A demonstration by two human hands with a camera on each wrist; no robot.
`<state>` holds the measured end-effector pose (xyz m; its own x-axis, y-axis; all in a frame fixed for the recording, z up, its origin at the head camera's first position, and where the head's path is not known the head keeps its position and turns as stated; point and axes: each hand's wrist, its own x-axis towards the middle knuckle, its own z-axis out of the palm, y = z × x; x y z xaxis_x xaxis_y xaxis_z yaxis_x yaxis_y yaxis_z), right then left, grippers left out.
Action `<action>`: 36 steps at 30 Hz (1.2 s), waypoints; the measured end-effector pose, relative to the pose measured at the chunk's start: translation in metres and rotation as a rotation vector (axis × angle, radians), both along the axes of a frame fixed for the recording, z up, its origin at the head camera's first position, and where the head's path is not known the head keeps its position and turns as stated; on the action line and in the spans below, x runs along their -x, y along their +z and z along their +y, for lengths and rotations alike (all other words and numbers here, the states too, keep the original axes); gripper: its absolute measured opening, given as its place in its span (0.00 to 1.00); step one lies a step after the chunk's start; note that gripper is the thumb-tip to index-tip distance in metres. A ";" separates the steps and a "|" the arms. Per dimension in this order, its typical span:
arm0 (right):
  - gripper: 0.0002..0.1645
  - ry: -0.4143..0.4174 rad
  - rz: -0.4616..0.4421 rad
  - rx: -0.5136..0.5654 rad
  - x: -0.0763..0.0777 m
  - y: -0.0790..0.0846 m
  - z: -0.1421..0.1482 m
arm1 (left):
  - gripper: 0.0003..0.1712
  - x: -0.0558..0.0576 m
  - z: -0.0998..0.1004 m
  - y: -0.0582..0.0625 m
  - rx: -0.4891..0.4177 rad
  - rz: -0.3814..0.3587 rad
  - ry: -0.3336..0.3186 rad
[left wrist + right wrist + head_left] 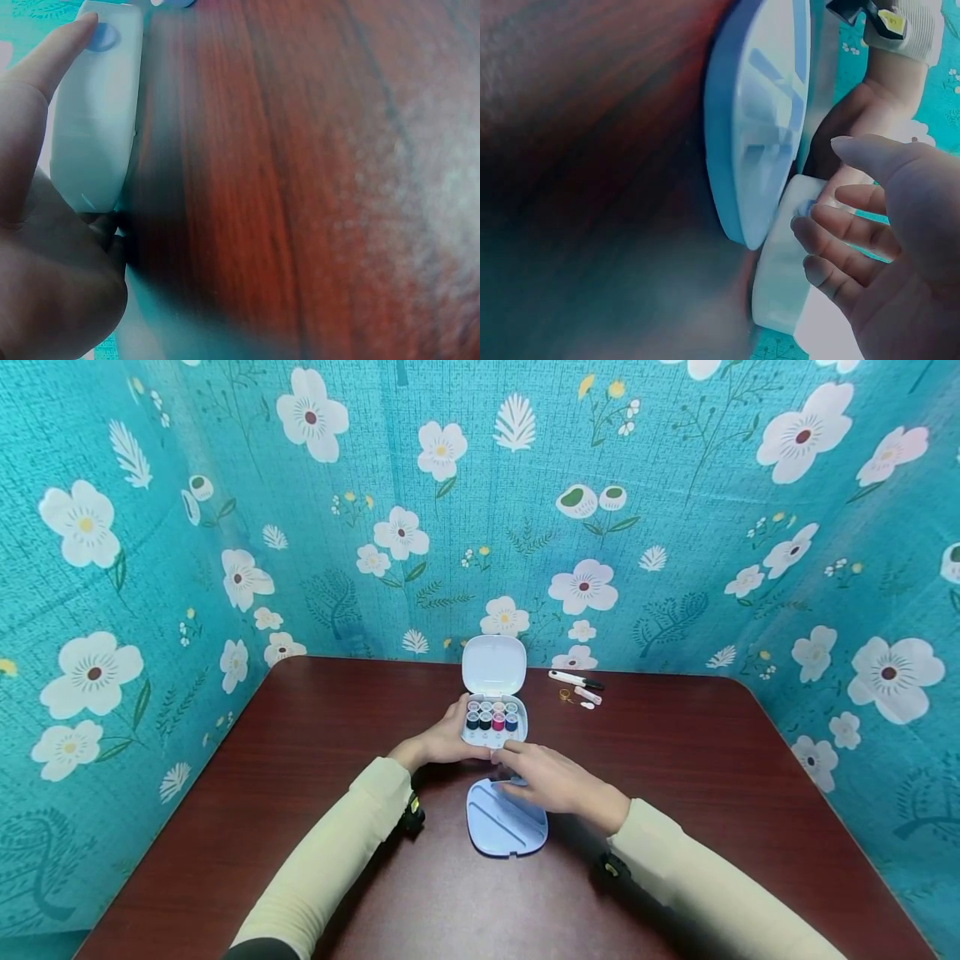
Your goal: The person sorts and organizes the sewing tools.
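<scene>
Mid-frame, our left hand (446,742) grips a rounded white plastic case (494,665), likely light, best side-held. Our loose-fingered right hand (553,774) holds nothing.

Tray (504,833) lies before case (494,665) holding 8 spools (498,722).

The case (495,667) looks smooth plastic, the table (360,718) woody.

Site type: curtained-off work station; wider room type indeterminable. Indicators: red-brown counter (675,777); teal floral fabric (487,510) hung behind the counter and along its left and right sides
</scene>
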<state>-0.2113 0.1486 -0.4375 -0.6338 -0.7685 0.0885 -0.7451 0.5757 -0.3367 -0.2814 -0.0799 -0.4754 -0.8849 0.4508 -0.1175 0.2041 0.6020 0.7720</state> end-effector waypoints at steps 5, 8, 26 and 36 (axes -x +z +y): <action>0.24 0.018 -0.007 -0.009 -0.005 -0.003 -0.003 | 0.71 0.000 0.000 0.001 -0.014 0.006 0.004; 0.24 0.006 -0.021 -0.039 -0.007 -0.005 -0.005 | 0.74 0.000 0.000 0.000 0.010 -0.001 0.015; 0.29 -0.028 -0.033 -0.140 -0.018 -0.010 -0.009 | 0.79 0.012 -0.001 -0.013 0.039 -0.020 0.038; 0.32 -0.055 -0.027 -0.207 -0.022 -0.010 -0.012 | 0.80 0.012 0.000 -0.012 0.044 -0.038 0.042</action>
